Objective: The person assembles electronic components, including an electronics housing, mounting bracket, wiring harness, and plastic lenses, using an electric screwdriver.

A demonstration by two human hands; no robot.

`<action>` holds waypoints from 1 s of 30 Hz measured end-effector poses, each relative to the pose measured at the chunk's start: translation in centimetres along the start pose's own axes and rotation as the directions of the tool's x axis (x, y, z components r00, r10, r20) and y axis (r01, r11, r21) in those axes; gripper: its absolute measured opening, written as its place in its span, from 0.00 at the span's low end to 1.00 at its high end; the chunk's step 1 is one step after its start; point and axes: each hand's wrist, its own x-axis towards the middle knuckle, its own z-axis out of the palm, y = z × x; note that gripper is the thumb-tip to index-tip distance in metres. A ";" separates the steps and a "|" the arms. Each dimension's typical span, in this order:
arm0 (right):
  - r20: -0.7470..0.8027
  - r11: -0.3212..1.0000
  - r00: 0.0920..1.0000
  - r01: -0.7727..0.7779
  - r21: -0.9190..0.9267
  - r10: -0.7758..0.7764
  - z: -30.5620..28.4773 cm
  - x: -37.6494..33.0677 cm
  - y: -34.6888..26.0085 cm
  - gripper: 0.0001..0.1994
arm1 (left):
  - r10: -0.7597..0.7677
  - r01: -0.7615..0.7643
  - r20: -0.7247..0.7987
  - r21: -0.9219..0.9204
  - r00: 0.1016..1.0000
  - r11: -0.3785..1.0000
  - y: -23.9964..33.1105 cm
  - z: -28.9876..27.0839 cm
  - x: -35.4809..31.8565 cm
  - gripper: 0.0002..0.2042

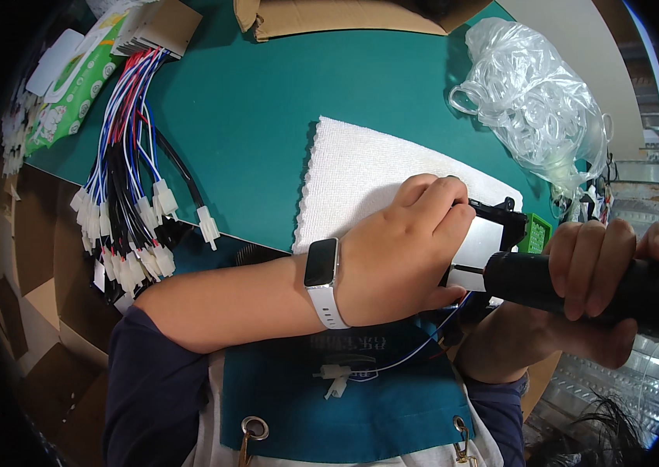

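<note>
My left hand (pixel 415 241), with a watch on its wrist, is closed around a flat silver-white device with black ends (pixel 481 237). The device sits at the right edge of a white cloth (pixel 356 159). My right hand (pixel 598 268) is wrapped round a black cylindrical electric screwdriver (pixel 520 274). The screwdriver lies nearly level, its thin bit pointing left at the device's near end beside my left fingers. Whether the bit sits in a screw is hidden. Blue and white wires trail from the device to white plug connectors (pixel 337 373) over my apron.
At the far left, stacked grey modules (pixel 159 29) carry a thick bundle of wires (pixel 123 132) with white connectors over the table edge. Beside them lies a green wipes packet (pixel 72 109). A clear plastic bag (pixel 535 101) and small green crate (pixel 535 232) are at right; a cardboard box (pixel 353 22) stands behind.
</note>
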 end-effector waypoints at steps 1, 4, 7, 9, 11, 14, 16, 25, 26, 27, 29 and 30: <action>0.055 0.999 0.998 -0.001 -0.034 0.003 0.1 0.2 0.0 0.27 | -0.003 0.003 0.001 -0.010 1.000 1.000 0.0 0.0 0.0 0.38; 0.163 0.995 0.986 -0.015 -0.096 0.030 -0.1 0.8 -0.4 0.27 | 0.033 -0.033 -0.017 0.010 0.999 0.999 0.1 0.0 0.1 0.38; 0.251 0.995 0.966 -0.046 -0.088 0.067 -0.7 1.2 0.1 0.28 | 0.039 -0.038 -0.021 0.029 0.999 0.999 0.0 0.1 -0.2 0.38; 0.286 0.996 0.955 -0.065 -0.056 0.078 -1.2 1.7 0.2 0.28 | 0.043 -0.042 -0.029 0.033 0.999 0.999 0.0 0.2 -0.3 0.38; 0.479 0.983 0.868 -0.177 0.052 0.131 -2.0 2.3 0.0 0.32 | 0.045 -0.043 -0.038 0.037 0.998 0.998 -0.1 0.2 -0.3 0.37; 0.374 0.992 0.924 -0.112 0.059 0.082 -1.8 0.9 -0.4 0.32 | 0.043 -0.043 -0.018 0.020 0.999 0.999 0.0 0.3 -0.1 0.37; 0.339 0.994 0.940 -0.076 0.081 0.044 -1.7 0.8 -0.4 0.32 | 0.076 -0.075 -0.026 0.036 0.997 0.997 0.1 0.4 0.0 0.38; 0.112 0.993 0.993 0.045 -0.107 -0.033 0.7 0.4 0.4 0.27 | 0.053 -0.053 0.007 0.103 0.999 0.993 0.0 -0.2 0.1 0.38; 0.097 0.990 0.993 0.078 -0.118 -0.066 1.0 0.1 0.2 0.28 | 0.032 -0.036 0.029 0.139 0.999 0.990 0.2 -0.3 0.2 0.37; 0.093 0.986 0.991 0.112 -0.122 -0.101 0.9 0.1 -0.7 0.28 | 0.057 -0.064 0.044 0.158 0.997 0.985 0.3 -0.3 0.3 0.37; -0.048 0.955 0.959 0.282 0.087 -0.279 0.4 -0.5 -3.8 0.29 | 0.049 -0.056 0.036 0.219 0.998 0.974 0.7 0.2 0.3 0.36; -0.156 0.945 0.942 0.313 0.093 -0.297 0.2 -1.3 -6.4 0.27 | 0.019 -0.035 0.082 0.202 0.996 0.979 0.8 0.5 0.6 0.36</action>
